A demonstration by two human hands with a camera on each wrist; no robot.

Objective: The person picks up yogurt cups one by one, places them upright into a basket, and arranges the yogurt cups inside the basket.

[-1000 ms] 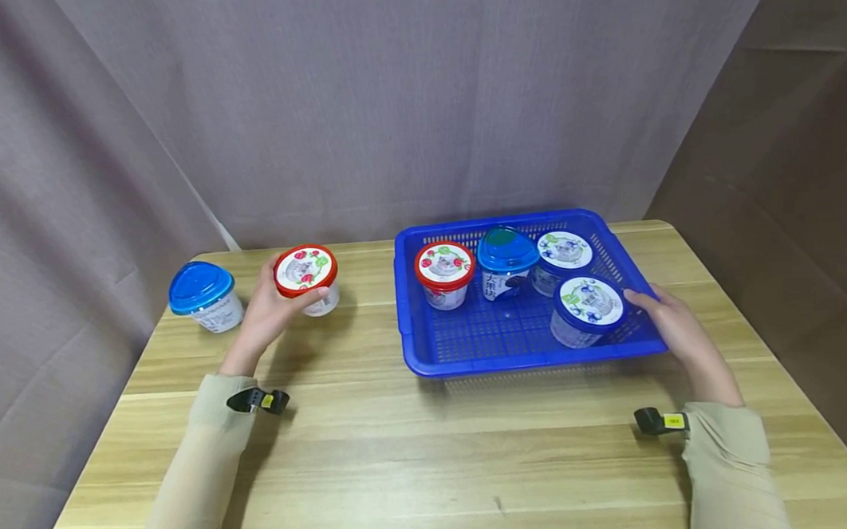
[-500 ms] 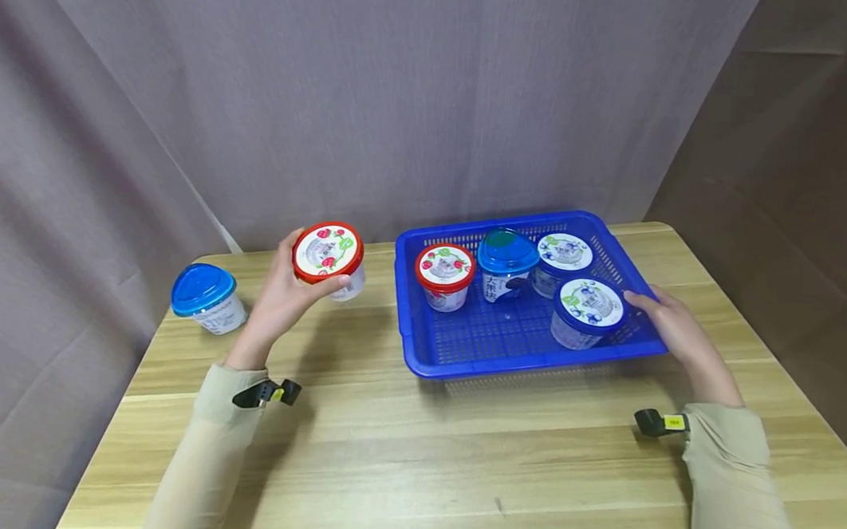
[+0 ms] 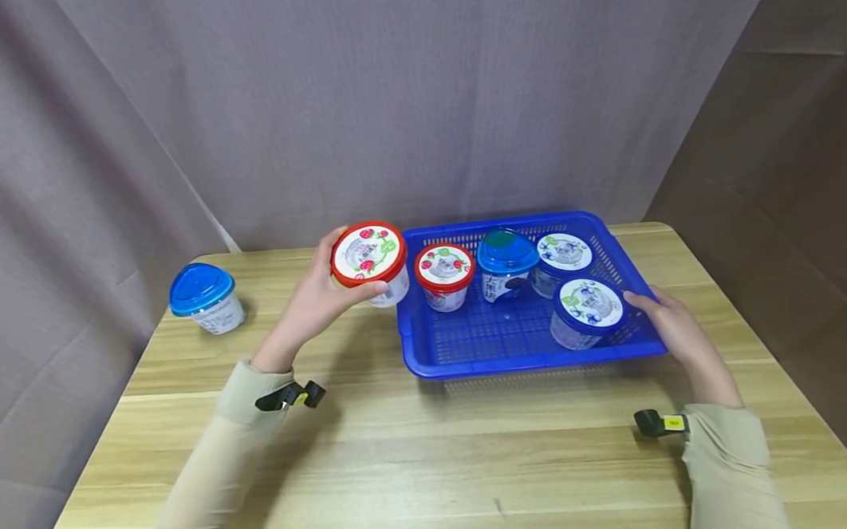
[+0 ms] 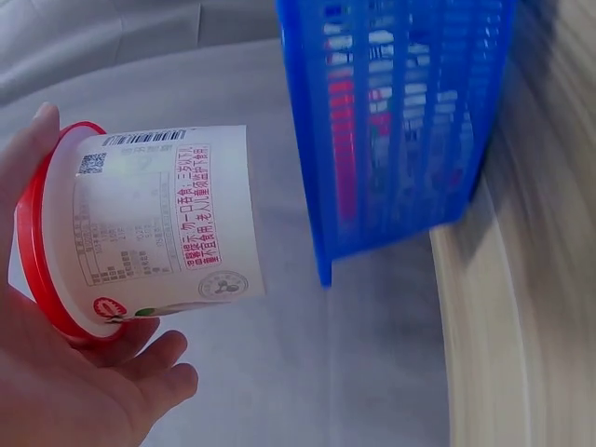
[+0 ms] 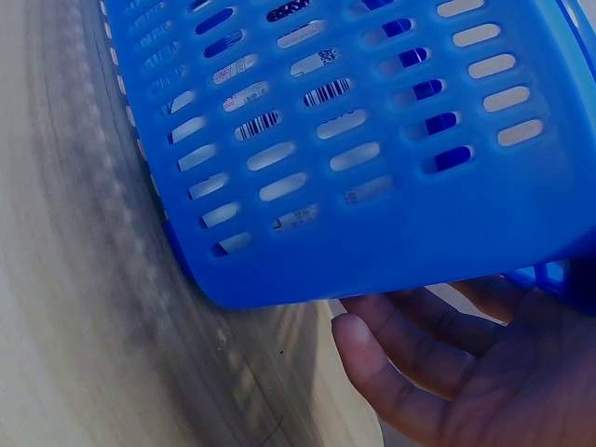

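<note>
My left hand grips a jelly cup by its red, strawberry-printed lid, raised above the table. The cup overlaps the left rim of a blue plastic basket in the head view. In the left wrist view, the white cup wall faces the basket's slotted side, with a gap between. My right hand holds the basket's right end, thumb at the rim and fingers below, as the right wrist view shows. Inside stand a red-lidded cup, a blue triangular-lidded cup and two blueberry-printed cups.
Another blue-lidded cup stands near the left edge of the wooden table. Grey cloth hangs behind the table, and brown cloth is at the right. Shadow shows under the basket's front side.
My left hand has lifted the red-lidded jelly cup off the table and carried it right, up to the basket's left rim. My right hand and the basket have hardly moved.
</note>
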